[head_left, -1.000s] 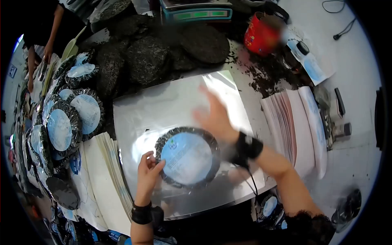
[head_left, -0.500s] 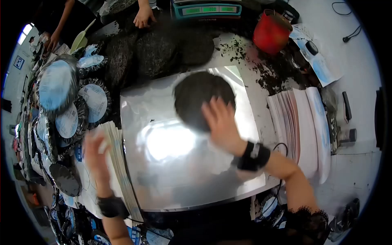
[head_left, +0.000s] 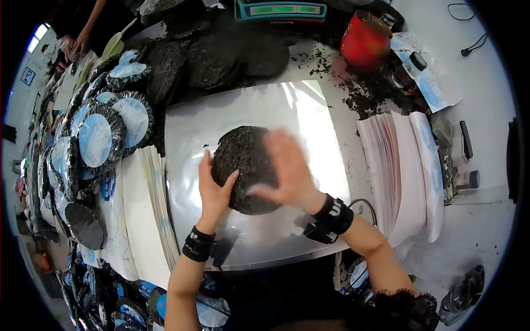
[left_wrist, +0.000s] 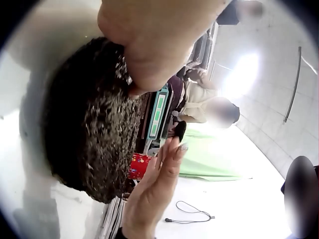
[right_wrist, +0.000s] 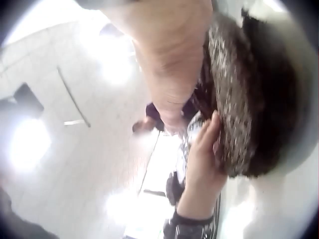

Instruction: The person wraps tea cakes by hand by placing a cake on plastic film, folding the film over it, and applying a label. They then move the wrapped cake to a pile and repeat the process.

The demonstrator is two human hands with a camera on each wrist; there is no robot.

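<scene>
A dark, round tea cake (head_left: 241, 157) of pressed leaves lies flat on a shiny metal sheet (head_left: 185, 124). My left hand (head_left: 214, 190) grips its left edge, thumb over the top. In the right wrist view, the left hand's fingers (right_wrist: 205, 142) lie against the cake's rough side (right_wrist: 232, 94). At the cake's right edge is my right hand (head_left: 292, 174), blurred, with the fingers straight and the thumb spread. The left wrist view shows this right hand (left_wrist: 154, 191) upright beyond the cake (left_wrist: 107, 124), its fingers extended.
Film-wrapped cakes with blue labels (head_left: 95, 140) pile up at the left. Paper stacks flank the sheet, left (head_left: 141, 207) and right (head_left: 389, 171). Bare dark cakes (head_left: 212, 60) lie behind, before a scale (head_left: 284, 10). A red container (head_left: 364, 41) and loose leaves (head_left: 367, 96) are at right.
The film-wrapped cake left the sheet for the left pile. A bare tea cake came onto the sheet under my right hand and moved nearer. My left hand returned from the left and grips it.
</scene>
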